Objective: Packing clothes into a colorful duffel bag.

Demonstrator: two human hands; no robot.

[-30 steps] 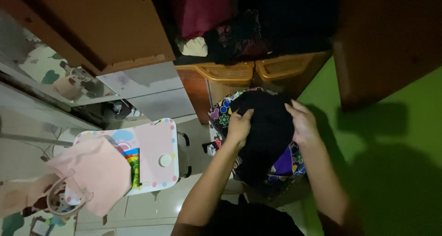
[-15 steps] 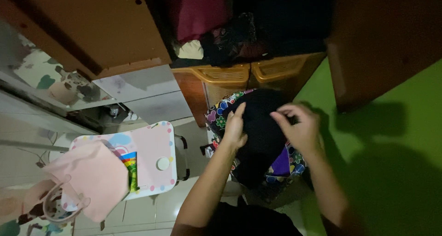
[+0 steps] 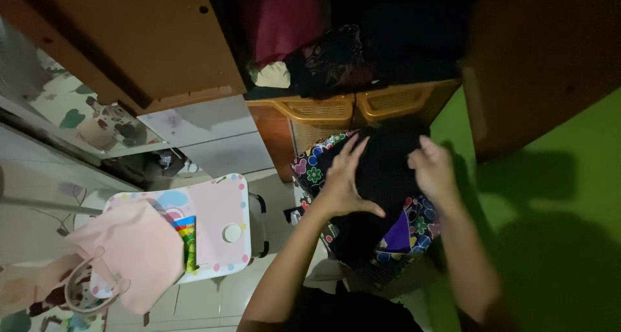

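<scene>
A black garment (image 3: 381,177) lies on top of a pile of clothes with a flower-printed fabric (image 3: 314,167) and a purple piece (image 3: 400,235) under it. My left hand (image 3: 344,180) lies flat on the garment's left side, fingers spread. My right hand (image 3: 432,169) is at its right edge with fingers curled into the black cloth. The dim light hides the folds.
Two orange plastic baskets (image 3: 323,109) stand under an open wardrobe stuffed with dark and red clothes (image 3: 284,18). A brown wardrobe door (image 3: 129,34) hangs at left. A small pink table (image 3: 213,222) bears a pink bag (image 3: 132,251). A green wall (image 3: 556,196) is at right.
My left hand has opened and flattened on the black garment. My right hand moved from the garment's middle to its right edge and curled into the cloth.
</scene>
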